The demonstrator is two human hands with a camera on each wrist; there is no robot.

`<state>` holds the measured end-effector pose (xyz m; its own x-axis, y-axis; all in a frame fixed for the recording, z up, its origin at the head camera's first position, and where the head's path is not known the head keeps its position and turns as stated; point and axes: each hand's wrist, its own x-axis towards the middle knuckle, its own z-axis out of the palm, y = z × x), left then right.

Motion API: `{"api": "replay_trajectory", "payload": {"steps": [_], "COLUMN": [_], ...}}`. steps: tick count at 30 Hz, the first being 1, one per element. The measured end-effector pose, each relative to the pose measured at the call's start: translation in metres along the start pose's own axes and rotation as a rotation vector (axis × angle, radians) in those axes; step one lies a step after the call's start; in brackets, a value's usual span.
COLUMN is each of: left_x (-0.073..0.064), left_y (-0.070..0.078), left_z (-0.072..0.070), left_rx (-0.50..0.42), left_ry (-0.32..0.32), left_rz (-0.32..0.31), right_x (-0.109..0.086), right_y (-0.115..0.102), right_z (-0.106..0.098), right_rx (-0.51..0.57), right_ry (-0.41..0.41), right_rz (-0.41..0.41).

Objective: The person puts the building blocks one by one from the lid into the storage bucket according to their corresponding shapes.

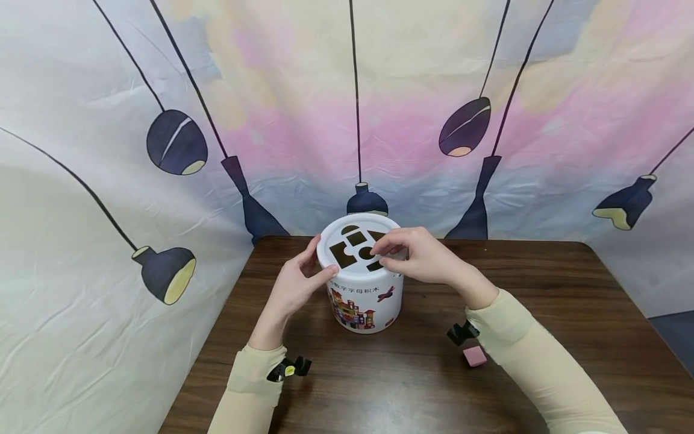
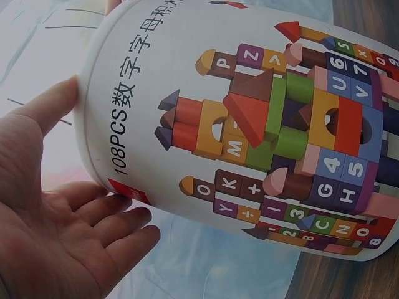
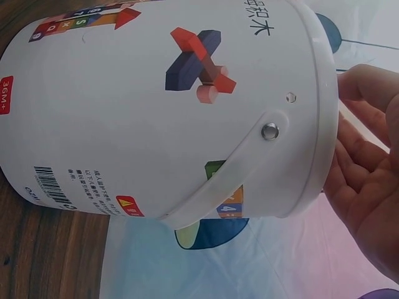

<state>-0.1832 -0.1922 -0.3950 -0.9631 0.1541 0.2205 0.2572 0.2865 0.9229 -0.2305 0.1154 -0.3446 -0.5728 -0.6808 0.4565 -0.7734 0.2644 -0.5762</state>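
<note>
A white plastic bucket [image 1: 364, 301] printed with coloured building blocks stands upright on the table. Its white lid [image 1: 325, 244] has several cut-out holes of different shapes. Against the lid's left edge rests my left hand [image 1: 295, 283], thumb on the near rim and fingers spread along the side; the left wrist view shows these fingers [image 2: 118, 230] fairly straight. Over the right half of the lid, near the round hole, my right hand [image 1: 420, 256] has bent fingers apart from the thumb, with nothing visible between them. In the right wrist view the bucket's rim hides some fingertips.
A pink block [image 1: 475, 356] lies on the brown wooden table [image 1: 379, 386], beside the right forearm. The bucket's handle [image 3: 218, 177] hangs down its side. Behind the table hangs a cloth [image 1: 303, 120] printed with lamps.
</note>
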Motion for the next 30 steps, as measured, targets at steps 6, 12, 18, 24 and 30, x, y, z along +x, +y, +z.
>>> {"api": "replay_trajectory", "payload": {"steps": [6, 12, 18, 24, 30], "left_x": [0.000, 0.000, 0.001, 0.002, 0.001], "left_y": [-0.001, -0.001, 0.001, 0.001, 0.001], "left_z": [0.000, 0.000, 0.000, -0.001, -0.001], "left_rx": [-0.013, -0.017, -0.004, -0.007, -0.017], "left_ry": [-0.005, 0.000, 0.001, 0.003, 0.001], "left_rz": [0.014, 0.006, 0.016, 0.016, 0.017], "right_x": [-0.003, -0.008, -0.016, -0.035, -0.067], "right_y": [0.007, 0.012, 0.019, 0.030, 0.046], "right_z": [0.002, 0.002, 0.002, -0.001, -0.013], "right_rx": [0.026, 0.061, 0.111, 0.200, 0.165], "right_ry": [0.016, 0.025, 0.095, 0.207, 0.237], "right_rz": [-0.014, -0.035, -0.065, -0.011, 0.112]}}
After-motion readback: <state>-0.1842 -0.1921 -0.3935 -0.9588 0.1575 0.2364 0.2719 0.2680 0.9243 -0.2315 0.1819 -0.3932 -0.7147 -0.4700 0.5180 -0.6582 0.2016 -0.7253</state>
